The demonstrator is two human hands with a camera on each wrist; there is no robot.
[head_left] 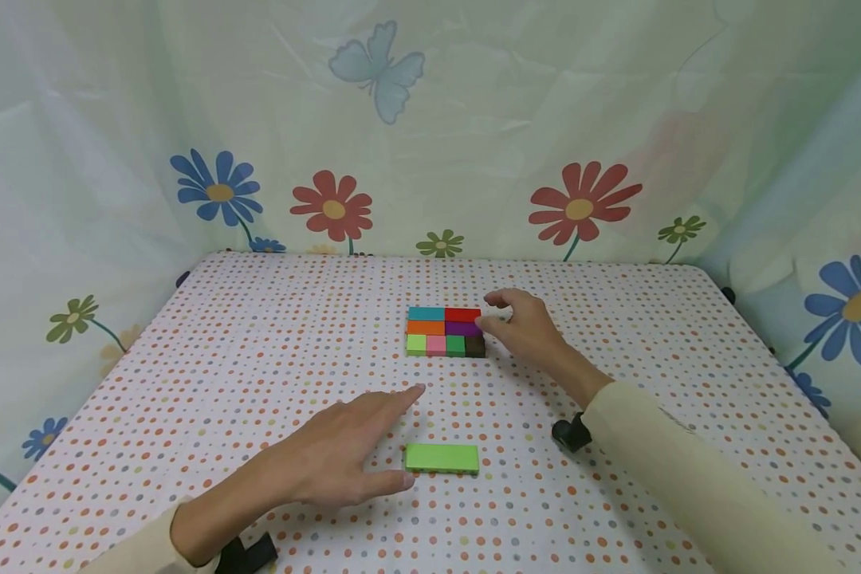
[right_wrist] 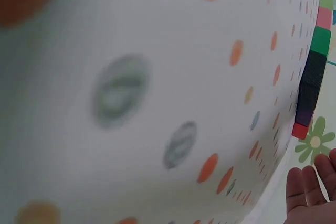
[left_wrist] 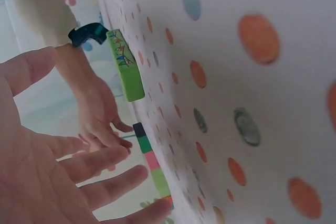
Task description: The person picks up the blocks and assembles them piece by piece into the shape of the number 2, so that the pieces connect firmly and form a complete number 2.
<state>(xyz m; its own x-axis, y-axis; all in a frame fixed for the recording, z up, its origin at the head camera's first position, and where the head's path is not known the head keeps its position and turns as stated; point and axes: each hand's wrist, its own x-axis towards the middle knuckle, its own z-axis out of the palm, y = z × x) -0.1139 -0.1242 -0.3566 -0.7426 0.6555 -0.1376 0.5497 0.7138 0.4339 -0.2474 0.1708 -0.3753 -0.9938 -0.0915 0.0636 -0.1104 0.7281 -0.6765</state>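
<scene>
Two-thirds of the way back on the table, small rectangular blocks lie packed together: blue [head_left: 426, 313] and red [head_left: 462, 314] at the back, orange [head_left: 426, 328] and purple [head_left: 461, 328] in the middle, lime [head_left: 416, 344], pink [head_left: 436, 345], green [head_left: 455, 345] and black [head_left: 475, 346] in front. My right hand [head_left: 527, 327] hovers at their right side, fingers loosely bent and holding nothing. Nearer me lies a longer light green block [head_left: 441, 458] with printed pennants on one face in the left wrist view. My left hand [head_left: 344, 450] is spread just left of it, holding nothing.
The table [head_left: 258, 343] wears a white cover with coloured dots. Behind and beside it hangs a curtain [head_left: 473, 104] printed with flowers and a butterfly. A black wrist mount [head_left: 571, 433] sits under the right sleeve, another [head_left: 247, 552] under the left.
</scene>
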